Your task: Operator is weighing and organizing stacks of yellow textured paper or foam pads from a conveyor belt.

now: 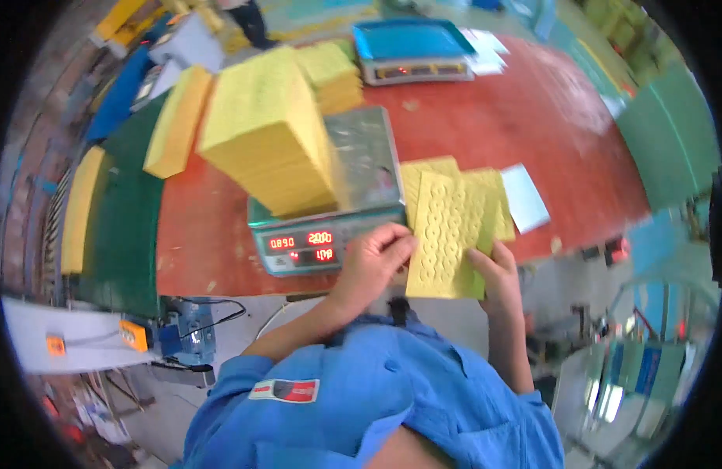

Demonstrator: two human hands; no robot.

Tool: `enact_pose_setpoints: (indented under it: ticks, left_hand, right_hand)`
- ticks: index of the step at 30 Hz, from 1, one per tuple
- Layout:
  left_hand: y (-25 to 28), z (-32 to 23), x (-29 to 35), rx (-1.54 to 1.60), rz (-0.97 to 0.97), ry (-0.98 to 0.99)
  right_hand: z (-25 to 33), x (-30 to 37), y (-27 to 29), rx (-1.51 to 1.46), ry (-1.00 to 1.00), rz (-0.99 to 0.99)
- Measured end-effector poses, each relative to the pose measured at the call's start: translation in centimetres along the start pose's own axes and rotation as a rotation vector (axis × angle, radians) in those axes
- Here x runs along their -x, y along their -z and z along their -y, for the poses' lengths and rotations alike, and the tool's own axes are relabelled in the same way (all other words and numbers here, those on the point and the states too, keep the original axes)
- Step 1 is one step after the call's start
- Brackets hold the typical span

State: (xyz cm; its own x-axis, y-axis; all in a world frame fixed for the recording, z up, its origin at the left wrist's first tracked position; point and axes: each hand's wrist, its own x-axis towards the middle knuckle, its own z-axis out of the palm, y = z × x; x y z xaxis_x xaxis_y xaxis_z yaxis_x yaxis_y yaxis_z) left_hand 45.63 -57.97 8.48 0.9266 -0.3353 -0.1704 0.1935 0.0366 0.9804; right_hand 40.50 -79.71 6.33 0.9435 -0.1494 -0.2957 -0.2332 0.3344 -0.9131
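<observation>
Yellow embossed sheets (447, 238), patterned with rows of linked rings, are held upright over the table's front edge. My right hand (499, 281) grips them at the lower right, thumb on the front face and fingers behind. At their left edge, my left hand (379, 262) is closed in a pinch on the front sheet. More yellow sheets (431, 166) lie just behind on the tabletop. To the left, a tall stack of yellow sheets (259, 117) rests on the metal pan of a digital scale (369, 156) with lit red digits; my left hand is beside its front corner.
The red table (533, 117) also carries a second scale with a blue tray (412, 41), a pale blue paper (525, 197) and another yellow stack (329, 74). Further yellow stacks (177, 121) stand at the left, by a green surface (126, 211). A person's legs (250, 22) show at the far left.
</observation>
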Motion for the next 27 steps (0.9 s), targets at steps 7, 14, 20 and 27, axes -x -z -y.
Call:
enact_pose_setpoints:
  ticks: [7, 14, 20, 27]
  left_hand:
    - [8.2, -12.6, 2.8, -0.194, -0.264, -0.386]
    - [19.9, -21.0, -3.5, -0.351, -0.342, -0.348]
    - [23.4, -18.8, -7.0, -0.364, -0.239, -0.154]
    - [24.5, -17.8, -7.0, -0.32, -0.177, -0.139]
  right_hand:
    - [10.6, -3.5, -11.4, 0.343, 0.485, 0.242]
    - [16.0, -12.1, -24.3, 0.287, 0.561, 0.361]
    - [13.4, -15.6, -25.5, 0.402, 0.523, 0.297]
    - [12.1, -15.9, -25.7, 0.399, 0.561, 0.28]
